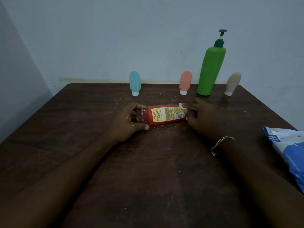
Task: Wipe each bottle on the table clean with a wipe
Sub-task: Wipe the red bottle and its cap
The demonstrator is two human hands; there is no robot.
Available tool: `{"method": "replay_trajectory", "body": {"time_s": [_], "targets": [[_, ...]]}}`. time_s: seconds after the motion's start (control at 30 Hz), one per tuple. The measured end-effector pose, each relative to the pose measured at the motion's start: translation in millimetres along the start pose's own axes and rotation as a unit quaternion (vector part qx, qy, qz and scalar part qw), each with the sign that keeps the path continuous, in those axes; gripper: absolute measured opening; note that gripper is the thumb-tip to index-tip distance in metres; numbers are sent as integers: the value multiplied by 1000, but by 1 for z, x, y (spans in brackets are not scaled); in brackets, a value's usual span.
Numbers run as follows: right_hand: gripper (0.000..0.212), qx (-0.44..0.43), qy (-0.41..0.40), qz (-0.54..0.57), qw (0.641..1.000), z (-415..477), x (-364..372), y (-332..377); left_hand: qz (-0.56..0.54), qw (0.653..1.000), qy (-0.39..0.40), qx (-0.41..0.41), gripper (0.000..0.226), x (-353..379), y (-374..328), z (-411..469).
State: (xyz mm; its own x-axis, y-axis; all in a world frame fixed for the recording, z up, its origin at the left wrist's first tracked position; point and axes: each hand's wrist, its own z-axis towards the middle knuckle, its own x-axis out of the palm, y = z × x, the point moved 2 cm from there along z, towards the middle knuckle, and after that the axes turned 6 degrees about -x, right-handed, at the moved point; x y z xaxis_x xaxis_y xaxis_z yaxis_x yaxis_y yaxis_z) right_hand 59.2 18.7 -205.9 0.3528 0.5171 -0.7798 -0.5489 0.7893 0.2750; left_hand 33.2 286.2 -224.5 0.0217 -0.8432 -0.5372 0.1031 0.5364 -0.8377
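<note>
A red bottle (164,115) with a yellow label lies on its side in the middle of the dark wooden table (148,170). My left hand (128,120) grips its cap end between thumb and fingers. My right hand (199,115) holds a small white wipe (183,106) against the bottle's other end. Along the far edge stand a blue tube (134,83), a pink tube (185,82), a tall green pump bottle (211,69) and a beige tube (232,83), all upright.
A blue and white wipes pack (286,150) lies at the table's right edge. White crumbs are scattered over the table around the red bottle. A pale wall rises just behind the table.
</note>
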Motion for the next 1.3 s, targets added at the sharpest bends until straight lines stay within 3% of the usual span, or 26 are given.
{"method": "replay_trajectory", "body": {"time_s": [0.13,0.33,0.5,0.7,0.87,1.07,1.23,1.3], "targets": [[28,42,-33,-11,998,4,-6,-10,19,1000,-6,13,58,1,-1,0],[29,-41,-2,11,999,-3,2,13,37,999,-16,19,59,3,-1,-2],[29,21,-27,-8,999,6,-1,0,42,999,-19,24,58,3,-4,-3],[29,-63,23,19,998,-3,3,25,44,998,-20,29,57,4,-4,-3],[26,17,-27,0,1000,4,-4,5,51,998,-20,30,57,4,-3,-2],[31,-91,26,15,995,0,14,41,60,997,-22,35,57,5,-2,-1],[23,-16,-41,5,999,2,0,16,61,997,-16,38,54,6,-3,0],[24,-31,-28,-2,999,9,7,34,68,997,-16,39,53,6,-4,-1]]}}
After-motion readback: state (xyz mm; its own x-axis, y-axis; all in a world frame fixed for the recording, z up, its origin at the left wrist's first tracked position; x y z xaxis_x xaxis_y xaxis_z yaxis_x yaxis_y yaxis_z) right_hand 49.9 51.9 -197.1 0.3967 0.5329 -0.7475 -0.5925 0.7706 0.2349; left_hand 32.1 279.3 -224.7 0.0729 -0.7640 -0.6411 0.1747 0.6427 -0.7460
